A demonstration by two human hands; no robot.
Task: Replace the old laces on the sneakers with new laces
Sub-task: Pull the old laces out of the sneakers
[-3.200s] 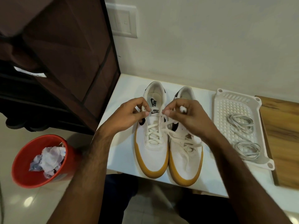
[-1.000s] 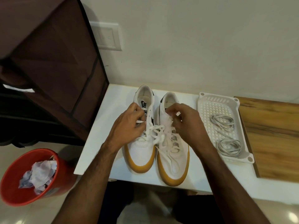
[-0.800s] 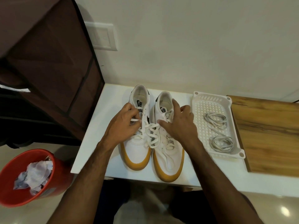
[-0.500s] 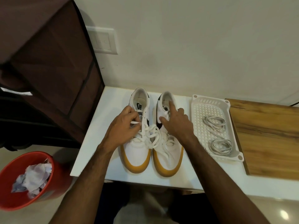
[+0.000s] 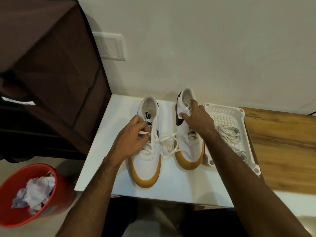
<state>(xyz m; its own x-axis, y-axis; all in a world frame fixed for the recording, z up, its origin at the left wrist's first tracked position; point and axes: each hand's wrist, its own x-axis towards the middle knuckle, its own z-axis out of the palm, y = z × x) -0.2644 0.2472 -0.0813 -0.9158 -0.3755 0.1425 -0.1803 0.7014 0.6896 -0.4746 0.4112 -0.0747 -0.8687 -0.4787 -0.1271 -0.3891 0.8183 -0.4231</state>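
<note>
White table (image 5: 171,189): lace end (image 5: 144,133) in left hand (image 5: 131,139), right hand (image 5: 196,120) on other sneaker (image 5: 186,151).

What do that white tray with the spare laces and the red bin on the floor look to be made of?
The tray looks like moulded white plastic: a matte surface, a grid of holes in its floor and rounded corner tabs. The red bin also seems plastic, with a smooth, slightly glossy wall and a thin rim; it holds crumpled paper, by its creased look.
</note>
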